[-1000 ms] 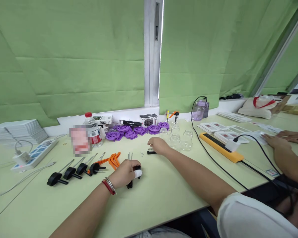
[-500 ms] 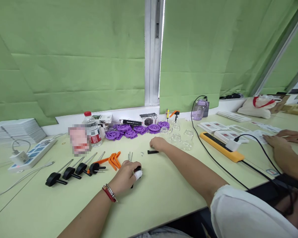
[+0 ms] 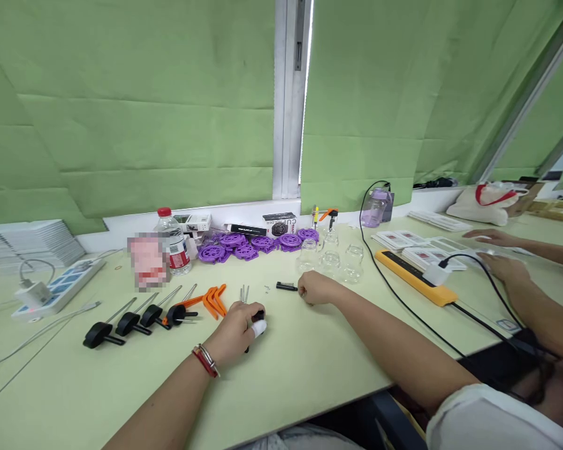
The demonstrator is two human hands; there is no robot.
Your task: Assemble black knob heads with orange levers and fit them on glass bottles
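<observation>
My left hand (image 3: 241, 332), with white tape round its thumb, is closed on a black part (image 3: 258, 316) that is mostly hidden by the fingers. Left of it lie several round black pieces (image 3: 130, 323) with metal rods, beside orange crank-like handles (image 3: 212, 301). Thin metal pins (image 3: 244, 293) show just behind the left hand. My right hand (image 3: 319, 289) is curled on the table, its fingers at the end of a small black comb-like piece (image 3: 286, 285). I cannot make out what sits within those fingers. Tiny metal bits (image 3: 267, 289) lie near that piece.
Clear glass jars (image 3: 329, 265) stand behind my right hand, and purple wheel-shaped parts (image 3: 246, 249) are heaped by the wall. A bottle (image 3: 174, 250) and a white power strip (image 3: 63, 290) are at left. At right are a yellow power strip (image 3: 415, 278) and another person's hands (image 3: 502, 269).
My right hand has moved right and toward me, off the jars, and the comb-like piece now shows its teeth. My left hand has hardly moved. The other person's hands have shifted.
</observation>
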